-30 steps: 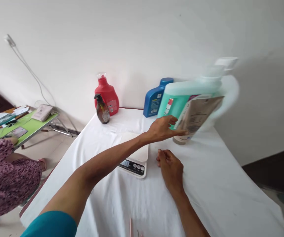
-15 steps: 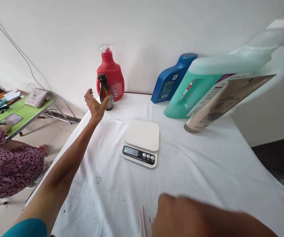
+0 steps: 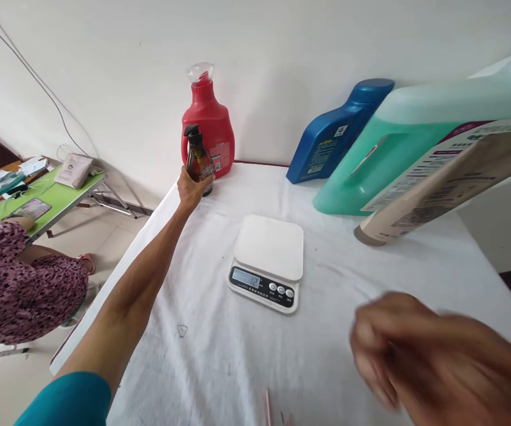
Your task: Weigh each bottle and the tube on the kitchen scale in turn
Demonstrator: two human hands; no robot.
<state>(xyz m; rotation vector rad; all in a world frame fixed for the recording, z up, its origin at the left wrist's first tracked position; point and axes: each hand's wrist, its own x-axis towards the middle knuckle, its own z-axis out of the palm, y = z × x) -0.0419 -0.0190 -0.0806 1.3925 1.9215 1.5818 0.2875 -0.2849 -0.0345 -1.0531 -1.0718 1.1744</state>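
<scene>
Nearest the camera, the right hand (image 3: pixel 433 361) hangs above the white bench (image 3: pixel 219 367), on the near right side of the scale (image 3: pixel 267 262). It is motion-blurred; fingers look loosely curled, holding nothing that shows, but whether spread or closed cannot be told.

The scale sits mid-bench, platform bare, display lit toward the camera.

Beyond the scale, far left of it, the left hand (image 3: pixel 192 188) is at full reach, fingers wrapped round the lower body of the small brown pump bottle (image 3: pixel 199 160). The bottle stands upright on the bench near its back left edge, base seemingly down on the cloth. Long axis vertical; black pump head on top, spout pointing left, away from the scale.

Handling, judged: small, rigid, probably light for one hand. If glass, it breaks when dropped; the smooth wall and label may be slippery. Best hold is round the body below the shoulder, as now. The pump neck is a poor grip, since the head can depress or turn.

Just behind the brown bottle, against the wall, stands a red jug (image 3: pixel 208 127). Far right of the scale: a blue jug (image 3: pixel 333 139), a large green jug (image 3: pixel 415 142), a tan tube (image 3: pixel 450 183), all appearing tilted.

Off the bench, left of the scale, another person in a patterned garment (image 3: pixel 19 290) sits at a green table (image 3: pixel 44 201).
</scene>
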